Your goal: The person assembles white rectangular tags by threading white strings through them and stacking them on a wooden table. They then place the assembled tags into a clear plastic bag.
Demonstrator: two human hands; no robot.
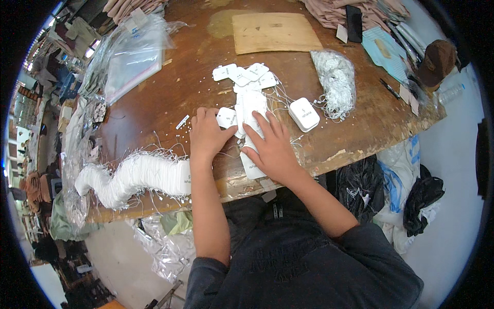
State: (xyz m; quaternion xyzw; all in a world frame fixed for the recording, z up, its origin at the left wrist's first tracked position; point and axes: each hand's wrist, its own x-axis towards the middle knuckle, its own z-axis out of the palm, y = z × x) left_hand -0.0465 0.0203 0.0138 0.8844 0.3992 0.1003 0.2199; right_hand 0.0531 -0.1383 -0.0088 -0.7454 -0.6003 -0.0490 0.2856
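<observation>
My left hand is closed on a white hang tag, its thumb at the tag's lower right corner. My right hand lies with spread fingers over a column of overlapping white tags on the wooden table. More loose tags fan out at the column's far end. To the left of my left forearm curves a long row of standing white tags with strings sticking out. A neat stack of tags sits to the right of my right hand.
A bundle of white strings in a clear bag lies at the right. Farther off are a tan cardboard sheet, clear plastic bags, a dark phone and folded pink cloth. The table's near edge runs before me.
</observation>
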